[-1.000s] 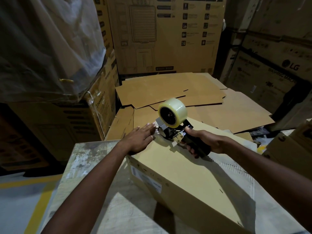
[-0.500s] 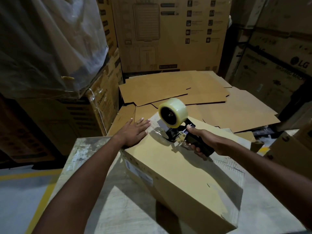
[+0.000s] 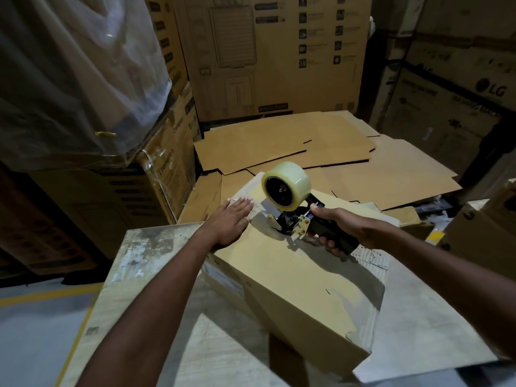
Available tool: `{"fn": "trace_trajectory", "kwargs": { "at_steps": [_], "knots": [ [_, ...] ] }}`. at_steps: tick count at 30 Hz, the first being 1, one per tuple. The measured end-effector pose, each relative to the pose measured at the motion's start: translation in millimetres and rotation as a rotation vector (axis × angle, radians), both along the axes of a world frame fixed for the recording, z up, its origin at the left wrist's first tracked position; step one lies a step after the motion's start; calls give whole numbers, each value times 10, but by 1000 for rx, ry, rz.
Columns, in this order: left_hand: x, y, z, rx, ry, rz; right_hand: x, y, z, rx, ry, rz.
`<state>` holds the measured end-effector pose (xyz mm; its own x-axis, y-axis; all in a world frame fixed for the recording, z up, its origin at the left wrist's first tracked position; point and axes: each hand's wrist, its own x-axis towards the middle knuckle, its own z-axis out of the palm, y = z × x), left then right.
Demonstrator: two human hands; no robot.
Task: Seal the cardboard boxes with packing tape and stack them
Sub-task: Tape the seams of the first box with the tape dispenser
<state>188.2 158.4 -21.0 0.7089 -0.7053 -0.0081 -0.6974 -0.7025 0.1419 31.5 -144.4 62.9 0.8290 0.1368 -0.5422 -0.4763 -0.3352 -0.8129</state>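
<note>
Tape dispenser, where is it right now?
In the head view, the tape dispenser sits on the far end of the cardboard box, gripped by the right hand, with the left hand flat on the box just left of it.

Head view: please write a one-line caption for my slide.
Left hand flat on a cardboard box, right hand gripping a tape dispenser on its top.
</note>
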Motion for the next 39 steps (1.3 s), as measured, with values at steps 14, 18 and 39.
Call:
{"fn": "trace_trajectory", "kwargs": {
  "at_steps": [14,18,39],
  "knots": [
    [30,27,-37,-3,1,28,-566,-420,-49,-45,-69,-55],
    [17,10,-21,10,0,36,-935,-776,-76,-22,-77,-79],
    [-1001,-1011,-77,-64,79,142,-1104,-941,-43,61,-52,-15]
  ]
}}
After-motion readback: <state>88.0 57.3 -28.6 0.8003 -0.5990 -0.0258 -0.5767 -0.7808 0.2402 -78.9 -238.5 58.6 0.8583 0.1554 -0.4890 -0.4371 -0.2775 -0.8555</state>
